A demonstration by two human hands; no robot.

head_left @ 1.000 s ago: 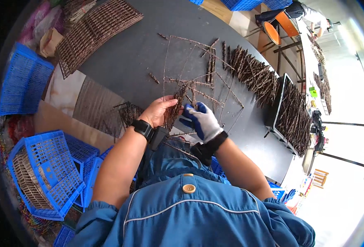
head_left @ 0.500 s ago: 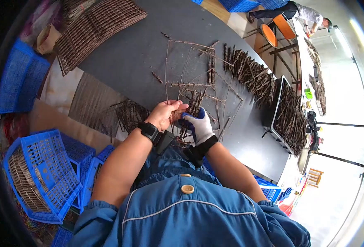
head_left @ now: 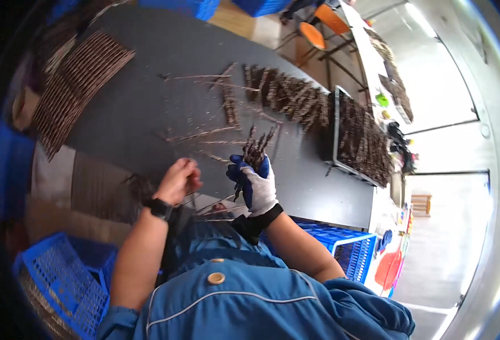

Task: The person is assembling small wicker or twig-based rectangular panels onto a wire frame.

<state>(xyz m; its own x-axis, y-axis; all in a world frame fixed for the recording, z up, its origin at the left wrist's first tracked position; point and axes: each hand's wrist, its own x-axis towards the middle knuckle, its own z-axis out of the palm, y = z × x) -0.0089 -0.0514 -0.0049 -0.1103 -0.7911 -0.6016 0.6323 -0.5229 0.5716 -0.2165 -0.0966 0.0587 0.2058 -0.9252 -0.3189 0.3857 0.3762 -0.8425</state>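
Dark counter [head_left: 148, 51], work part-way

At left lies a panel [head_left: 83, 85] of close, parallel brown rods, slightly bowed and seemingly finished. Next, the left hand [head_left: 178, 178], bare and blurred, has curled fingers; whether they pinch anything cannot be told. At centre lies a thin, angular frame [head_left: 204, 134], mostly open; one dark, rough strip [head_left: 230, 105] lies along it, and its spans appear largely unfilled. In front of it, the right hand [head_left: 257, 184], in a white glove with blue-coated fingers, is closed around knobbly twigs [head_left: 254, 150], tips fanned. Farther right, a row [head_left: 287, 95] of coarse, bark-like pieces seems unused. Last, a pale-rimmed tray [head_left: 337, 124] holds a dense pile [head_left: 363, 139] of similar pieces, probably ample stock.
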